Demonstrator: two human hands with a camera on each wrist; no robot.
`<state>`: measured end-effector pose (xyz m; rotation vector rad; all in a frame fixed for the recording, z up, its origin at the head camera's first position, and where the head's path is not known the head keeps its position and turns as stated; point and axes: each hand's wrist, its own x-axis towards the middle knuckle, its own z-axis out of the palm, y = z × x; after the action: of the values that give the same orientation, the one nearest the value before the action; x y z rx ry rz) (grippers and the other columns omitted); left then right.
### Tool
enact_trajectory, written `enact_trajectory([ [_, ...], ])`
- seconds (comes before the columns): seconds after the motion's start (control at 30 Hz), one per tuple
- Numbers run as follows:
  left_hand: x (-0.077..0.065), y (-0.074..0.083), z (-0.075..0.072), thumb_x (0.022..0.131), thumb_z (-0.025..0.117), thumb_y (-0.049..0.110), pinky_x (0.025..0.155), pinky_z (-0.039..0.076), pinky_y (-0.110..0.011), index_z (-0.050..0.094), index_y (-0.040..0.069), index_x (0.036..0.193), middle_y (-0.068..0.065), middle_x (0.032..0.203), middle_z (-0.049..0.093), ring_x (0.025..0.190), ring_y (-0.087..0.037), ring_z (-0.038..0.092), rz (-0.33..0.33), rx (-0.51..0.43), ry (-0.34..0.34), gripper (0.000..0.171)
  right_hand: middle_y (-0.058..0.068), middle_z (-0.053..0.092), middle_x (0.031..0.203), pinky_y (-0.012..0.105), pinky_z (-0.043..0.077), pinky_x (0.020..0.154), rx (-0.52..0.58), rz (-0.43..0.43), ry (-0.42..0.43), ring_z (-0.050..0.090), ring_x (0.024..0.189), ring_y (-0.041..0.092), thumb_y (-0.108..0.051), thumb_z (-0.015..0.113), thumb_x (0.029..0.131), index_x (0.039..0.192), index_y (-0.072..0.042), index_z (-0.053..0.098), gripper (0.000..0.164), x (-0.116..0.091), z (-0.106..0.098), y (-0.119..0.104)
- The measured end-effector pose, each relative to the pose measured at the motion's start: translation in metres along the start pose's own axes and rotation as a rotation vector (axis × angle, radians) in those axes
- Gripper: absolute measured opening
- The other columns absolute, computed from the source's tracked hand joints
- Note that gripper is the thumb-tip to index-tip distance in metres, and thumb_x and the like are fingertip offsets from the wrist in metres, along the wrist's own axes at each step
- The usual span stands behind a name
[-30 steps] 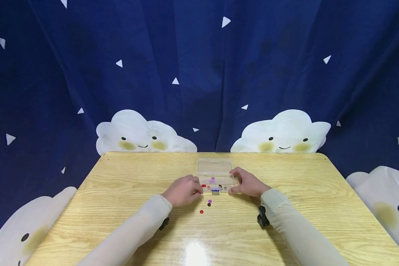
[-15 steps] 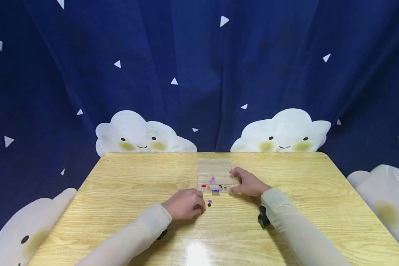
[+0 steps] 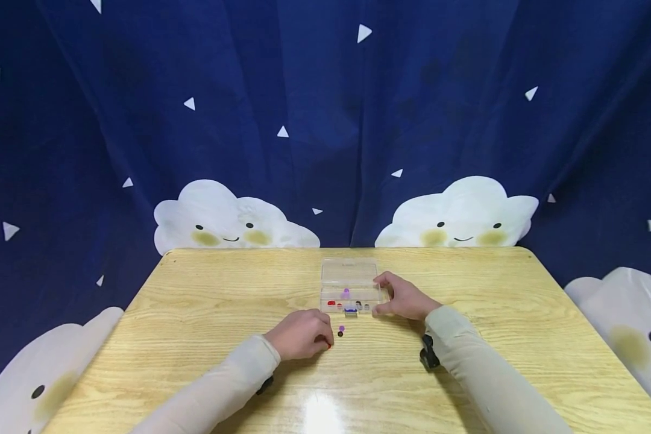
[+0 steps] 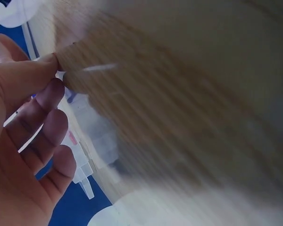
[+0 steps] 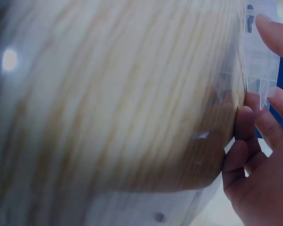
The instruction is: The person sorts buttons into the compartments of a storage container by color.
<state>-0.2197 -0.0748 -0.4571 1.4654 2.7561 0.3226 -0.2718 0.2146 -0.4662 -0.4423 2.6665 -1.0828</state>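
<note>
My left hand (image 3: 301, 334) is low over the table, its thumb and forefinger pinching a small round red piece (image 3: 329, 346) that peeks out at the fingertips. In the left wrist view the thumb and forefinger meet, and the other fingers (image 4: 56, 127) curl loosely. A clear plastic box (image 3: 325, 295) stands at the middle of the table with its lid (image 3: 349, 270) raised at the back. Red, purple and dark small pieces lie inside it. My right hand (image 3: 404, 298) grips the box's right end, thumb at the front and fingers behind.
A purple piece (image 3: 342, 328) and a dark piece (image 3: 340, 334) lie on the wooden table (image 3: 222, 277) just in front of the box, right of my left hand. A blue clasp (image 3: 350, 311) sticks out from the box front. A dark blue curtain (image 3: 325, 120) hangs behind the table.
My left hand has moved from the box's front left corner toward me, down to the red piece on the table. The right hand has stayed at the box.
</note>
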Motion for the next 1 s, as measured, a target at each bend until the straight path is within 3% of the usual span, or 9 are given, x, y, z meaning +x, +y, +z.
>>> enact_trajectory([
  [0.47,-0.0019,-0.002,0.0022,0.087,0.075,0.016,0.077,0.052,-0.018,0.075,0.023,0.079,0.014,0.081,0.067,0.079,0.0,0.059,-0.077,-0.072,-0.004,0.01,0.015,0.061,0.117,0.035,0.044,0.086,0.025,0.01,-0.006,0.055,0.089,0.019,-0.021,0.086,0.076,0.129,-0.007,0.052,0.065,0.0014,0.0039,0.0004],
  [0.73,-0.0047,-0.0033,0.0037,0.086,0.076,0.018,0.082,0.054,-0.02,0.079,0.023,0.084,0.014,0.084,0.071,0.083,-0.003,0.065,-0.059,-0.036,0.006,0.006,0.015,0.061,0.118,0.037,0.044,0.089,0.008,0.021,0.0,0.055,0.092,0.02,-0.021,0.086,0.076,0.128,-0.007,0.052,0.064,0.0001,0.003,-0.0017],
  [1.0,-0.0063,-0.0052,0.0043,0.091,0.07,0.014,0.083,0.055,-0.02,0.078,0.022,0.086,0.013,0.086,0.071,0.085,-0.003,0.066,-0.031,-0.033,0.016,0.012,0.014,0.059,0.121,0.04,0.043,0.092,0.007,0.036,0.0,0.055,0.095,0.021,-0.022,0.086,0.076,0.129,-0.008,0.052,0.064,0.0012,0.0029,0.0001],
])
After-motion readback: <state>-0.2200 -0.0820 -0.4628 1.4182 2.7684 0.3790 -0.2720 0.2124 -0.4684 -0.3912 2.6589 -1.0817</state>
